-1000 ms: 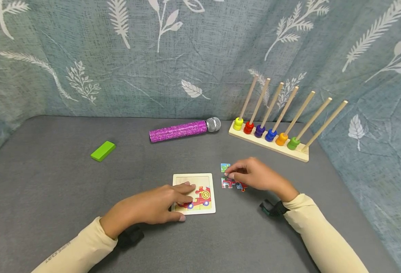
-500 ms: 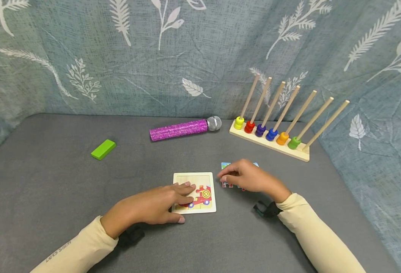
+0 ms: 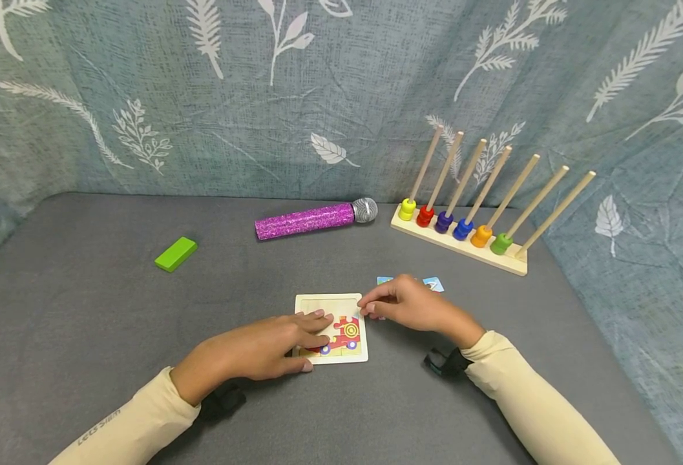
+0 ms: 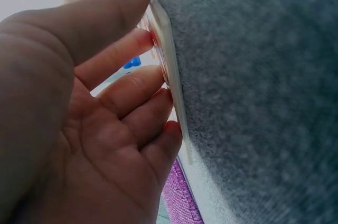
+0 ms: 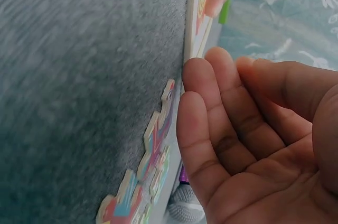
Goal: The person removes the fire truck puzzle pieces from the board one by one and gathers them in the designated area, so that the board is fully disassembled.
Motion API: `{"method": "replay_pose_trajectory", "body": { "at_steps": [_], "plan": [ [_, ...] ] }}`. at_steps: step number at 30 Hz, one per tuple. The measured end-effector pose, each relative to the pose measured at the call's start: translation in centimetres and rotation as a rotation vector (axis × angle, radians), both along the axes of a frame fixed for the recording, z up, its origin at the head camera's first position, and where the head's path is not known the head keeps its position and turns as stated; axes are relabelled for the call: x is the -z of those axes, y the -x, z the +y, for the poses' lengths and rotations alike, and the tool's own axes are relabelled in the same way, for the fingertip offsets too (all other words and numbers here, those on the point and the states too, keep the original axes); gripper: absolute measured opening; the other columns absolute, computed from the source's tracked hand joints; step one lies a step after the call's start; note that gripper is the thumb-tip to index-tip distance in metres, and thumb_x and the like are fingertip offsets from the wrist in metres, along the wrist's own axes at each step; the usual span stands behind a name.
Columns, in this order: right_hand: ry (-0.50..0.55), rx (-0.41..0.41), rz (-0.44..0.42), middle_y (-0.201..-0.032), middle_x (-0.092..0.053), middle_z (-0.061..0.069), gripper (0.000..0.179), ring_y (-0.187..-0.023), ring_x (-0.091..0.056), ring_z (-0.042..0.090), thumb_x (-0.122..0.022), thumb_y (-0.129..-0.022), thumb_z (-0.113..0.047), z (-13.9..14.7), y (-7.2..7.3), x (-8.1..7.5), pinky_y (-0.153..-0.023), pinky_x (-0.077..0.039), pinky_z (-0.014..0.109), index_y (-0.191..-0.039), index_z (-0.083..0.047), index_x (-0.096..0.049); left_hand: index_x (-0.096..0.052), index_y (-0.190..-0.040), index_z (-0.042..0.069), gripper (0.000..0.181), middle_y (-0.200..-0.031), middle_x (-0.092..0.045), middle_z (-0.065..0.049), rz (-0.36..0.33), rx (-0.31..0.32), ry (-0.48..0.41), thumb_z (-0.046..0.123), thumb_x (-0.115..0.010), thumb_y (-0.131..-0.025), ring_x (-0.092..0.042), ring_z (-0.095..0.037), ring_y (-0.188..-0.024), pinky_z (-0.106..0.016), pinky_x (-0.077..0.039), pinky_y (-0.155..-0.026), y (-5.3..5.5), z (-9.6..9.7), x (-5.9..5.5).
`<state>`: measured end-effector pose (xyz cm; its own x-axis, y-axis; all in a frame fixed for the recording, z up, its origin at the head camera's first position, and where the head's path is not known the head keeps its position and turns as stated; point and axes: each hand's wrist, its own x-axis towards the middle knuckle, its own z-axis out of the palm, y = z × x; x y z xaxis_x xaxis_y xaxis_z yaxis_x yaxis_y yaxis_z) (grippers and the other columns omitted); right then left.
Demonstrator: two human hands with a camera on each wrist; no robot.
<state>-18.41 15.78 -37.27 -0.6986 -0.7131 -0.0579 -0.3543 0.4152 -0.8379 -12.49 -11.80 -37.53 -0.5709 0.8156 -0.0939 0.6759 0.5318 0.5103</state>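
Observation:
A square wooden puzzle tray [image 3: 329,302] lies on the grey cloth, its lower part filled with pieces of a red vehicle picture. My left hand [image 3: 265,349] rests on the tray's left side with fingers extended, covering part of the picture; the fingertips touch it in the left wrist view. At the tray's right edge, my right hand [image 3: 413,305] pinches a small puzzle piece between thumb and index finger, almost wholly hidden by the fingertips. Loose puzzle pieces [image 5: 153,145] lie beneath and beyond the right hand, partly covered by it in the head view.
Behind the tray lies a purple glittery microphone [image 3: 306,221]. A wooden peg stand [image 3: 457,242] with coloured rings and tall rods stands at the back right. To the left lies a green block [image 3: 176,254]. A patterned curtain [image 3: 231,129] hangs behind the table.
My right hand has moved left from the loose pieces to the tray's right edge, its fingertips together. The left hand has stayed on the tray.

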Motion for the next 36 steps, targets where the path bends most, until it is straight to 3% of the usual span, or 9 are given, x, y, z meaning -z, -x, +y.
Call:
{"method": "replay_pose_trajectory", "body": {
  "at_steps": [10, 19, 29, 36],
  "plan": [
    [-0.001, -0.046, 0.077, -0.098, -0.073, 0.003, 0.018, -0.087, -0.062, 0.005, -0.059, -0.096, -0.004, -0.8, 0.0, 0.1, -0.074, -0.052, 0.023, -0.108, 0.001, -0.072, -0.062, -0.131, 0.004, 0.04, -0.148, -0.042, -0.014, 0.019, 0.009, -0.027, 0.014, -0.067, -0.092, -0.036, -0.029, -0.138, -0.046, -0.036, -0.107, 0.1, -0.2, 0.3],
    [0.003, -0.083, 0.075, -0.102, -0.072, 0.005, 0.019, -0.095, -0.064, 0.008, -0.059, -0.096, -0.003, -1.2, 0.1, 0.1, -0.083, -0.053, 0.026, -0.109, 0.001, -0.072, -0.062, -0.131, 0.004, 0.039, -0.148, -0.043, -0.016, 0.035, 0.027, -0.04, 0.014, -0.067, -0.093, -0.038, -0.03, -0.137, -0.047, -0.036, -0.106, 0.2, -0.3, 0.2],
    [-0.026, -0.085, 0.107, -0.1, -0.072, 0.003, 0.02, -0.085, -0.059, 0.004, -0.058, -0.094, -0.002, -1.8, 0.0, 0.1, -0.075, -0.051, 0.023, -0.108, -0.001, -0.073, -0.063, -0.13, 0.006, 0.039, -0.146, -0.044, -0.017, 0.053, 0.031, -0.036, 0.014, -0.067, -0.092, -0.039, -0.031, -0.136, -0.047, -0.036, -0.106, 0.2, -0.3, 0.3],
    [-0.03, -0.074, 0.112, -0.099, -0.072, 0.003, 0.02, -0.074, -0.052, 0.005, -0.058, -0.094, 0.0, -2.1, -0.1, 0.0, -0.062, -0.043, 0.02, -0.107, -0.001, -0.073, -0.062, -0.131, 0.006, 0.039, -0.148, -0.043, -0.015, 0.029, 0.016, -0.028, 0.016, -0.066, -0.093, -0.037, -0.028, -0.138, -0.046, -0.035, -0.108, 0.2, -0.2, 0.3]
  ]
}}
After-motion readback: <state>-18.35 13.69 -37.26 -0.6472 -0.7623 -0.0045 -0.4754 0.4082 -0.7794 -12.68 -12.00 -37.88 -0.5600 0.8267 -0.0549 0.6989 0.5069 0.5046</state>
